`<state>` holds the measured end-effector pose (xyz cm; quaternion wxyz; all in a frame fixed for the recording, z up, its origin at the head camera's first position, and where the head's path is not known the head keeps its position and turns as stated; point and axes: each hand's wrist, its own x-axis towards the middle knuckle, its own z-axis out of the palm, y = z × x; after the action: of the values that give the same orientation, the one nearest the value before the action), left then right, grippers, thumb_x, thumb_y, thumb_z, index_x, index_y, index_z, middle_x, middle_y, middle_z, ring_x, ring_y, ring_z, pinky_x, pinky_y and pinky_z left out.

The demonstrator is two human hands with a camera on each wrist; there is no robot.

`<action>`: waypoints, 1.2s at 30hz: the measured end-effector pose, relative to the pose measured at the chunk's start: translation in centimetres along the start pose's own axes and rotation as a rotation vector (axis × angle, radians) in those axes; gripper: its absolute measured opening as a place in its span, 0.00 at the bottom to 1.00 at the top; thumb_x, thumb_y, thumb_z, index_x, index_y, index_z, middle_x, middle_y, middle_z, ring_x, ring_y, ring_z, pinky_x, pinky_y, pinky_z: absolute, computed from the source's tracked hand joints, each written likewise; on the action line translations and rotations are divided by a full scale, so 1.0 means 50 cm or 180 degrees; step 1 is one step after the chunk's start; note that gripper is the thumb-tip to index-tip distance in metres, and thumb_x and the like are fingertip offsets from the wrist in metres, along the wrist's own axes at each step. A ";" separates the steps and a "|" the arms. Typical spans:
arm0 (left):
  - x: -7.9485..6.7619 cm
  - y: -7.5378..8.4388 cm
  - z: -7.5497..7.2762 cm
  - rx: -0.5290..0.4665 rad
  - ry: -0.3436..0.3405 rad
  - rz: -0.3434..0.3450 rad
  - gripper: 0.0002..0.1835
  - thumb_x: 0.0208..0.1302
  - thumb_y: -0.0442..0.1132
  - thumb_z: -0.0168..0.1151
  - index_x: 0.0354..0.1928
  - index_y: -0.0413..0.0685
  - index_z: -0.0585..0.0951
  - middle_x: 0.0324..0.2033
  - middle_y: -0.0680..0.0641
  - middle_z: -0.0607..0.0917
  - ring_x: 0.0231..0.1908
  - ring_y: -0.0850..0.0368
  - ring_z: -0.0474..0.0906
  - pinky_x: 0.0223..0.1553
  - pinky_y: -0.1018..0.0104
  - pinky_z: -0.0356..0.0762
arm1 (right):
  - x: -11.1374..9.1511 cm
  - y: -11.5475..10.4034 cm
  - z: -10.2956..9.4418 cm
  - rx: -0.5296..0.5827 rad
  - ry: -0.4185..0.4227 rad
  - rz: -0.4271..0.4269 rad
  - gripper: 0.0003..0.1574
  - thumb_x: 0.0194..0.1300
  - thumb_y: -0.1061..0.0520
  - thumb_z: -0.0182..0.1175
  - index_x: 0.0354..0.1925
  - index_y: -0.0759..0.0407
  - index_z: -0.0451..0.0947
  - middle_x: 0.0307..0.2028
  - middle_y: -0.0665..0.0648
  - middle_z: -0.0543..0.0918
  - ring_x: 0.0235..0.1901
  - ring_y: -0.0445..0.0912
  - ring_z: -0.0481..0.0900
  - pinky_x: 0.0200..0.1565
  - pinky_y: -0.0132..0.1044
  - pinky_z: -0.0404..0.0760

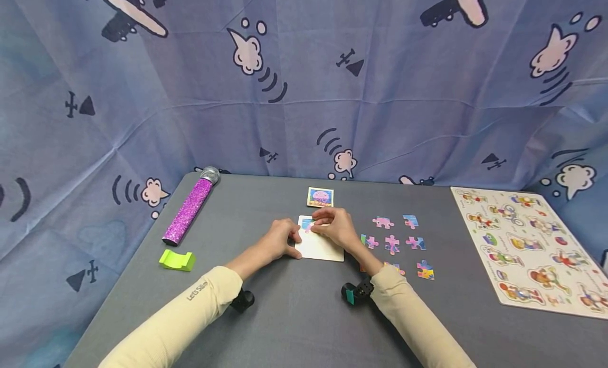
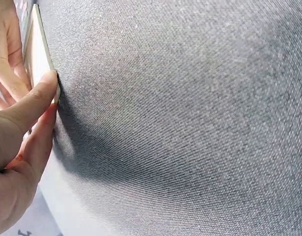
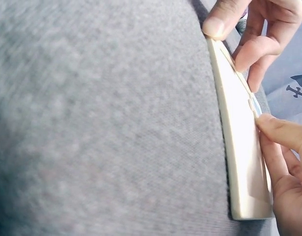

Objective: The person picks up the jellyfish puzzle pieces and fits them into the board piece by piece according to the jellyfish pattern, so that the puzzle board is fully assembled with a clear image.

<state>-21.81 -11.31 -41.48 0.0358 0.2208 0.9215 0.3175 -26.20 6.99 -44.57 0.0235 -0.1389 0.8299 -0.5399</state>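
Observation:
A small cream puzzle board (image 1: 319, 247) with a raised rim lies on the grey table. My left hand (image 1: 277, 238) holds it by the left side, the thumb (image 2: 40, 93) at the near corner and the fingers along the edge. Over the board's upper left corner, my right hand (image 1: 338, 228) pinches a blue and pink jigsaw piece (image 1: 305, 224) between thumb and fingertips. The piece touches the board there; whether it lies fully flat is hidden by the fingers. In the right wrist view the board (image 3: 241, 157) shows edge-on, both hands meeting over it.
Several loose jigsaw pieces (image 1: 392, 244) lie to the right, some partly behind my right forearm. A small jellyfish picture card (image 1: 320, 197) sits beyond the board. Leftward are a purple glitter microphone (image 1: 190, 209) and a lime-green block (image 1: 177, 260). A large picture board (image 1: 527, 246) occupies the right side.

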 end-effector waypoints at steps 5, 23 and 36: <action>0.003 0.008 -0.001 0.0049 -0.0005 0.0009 0.15 0.34 0.31 0.81 0.25 0.35 0.83 0.38 0.38 0.85 0.42 0.46 0.79 0.47 0.59 0.76 | -0.004 0.005 -0.014 0.0216 0.0009 0.0000 0.17 0.51 0.71 0.70 0.42 0.73 0.80 0.37 0.67 0.85 0.33 0.50 0.85 0.30 0.24 0.77; 0.003 0.011 0.002 0.0032 0.0021 -0.0120 0.15 0.32 0.29 0.81 0.24 0.37 0.83 0.35 0.43 0.82 0.45 0.46 0.79 0.44 0.61 0.78 | -0.023 0.038 -0.113 0.0472 -0.0205 0.0058 0.22 0.58 0.68 0.66 0.51 0.72 0.76 0.45 0.70 0.82 0.37 0.41 0.83 0.38 0.26 0.79; 0.001 0.009 0.004 0.0022 0.0023 -0.0102 0.15 0.31 0.29 0.81 0.22 0.38 0.82 0.34 0.43 0.82 0.44 0.47 0.79 0.42 0.62 0.77 | -0.049 0.074 -0.205 0.0284 -0.0061 0.0042 0.25 0.57 0.66 0.67 0.52 0.73 0.75 0.49 0.71 0.80 0.39 0.37 0.82 0.43 0.23 0.77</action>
<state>-21.66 -10.86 -41.37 0.0368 0.2049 0.9261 0.3145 -26.55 18.15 -43.94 0.0411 -0.1373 0.8056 -0.5748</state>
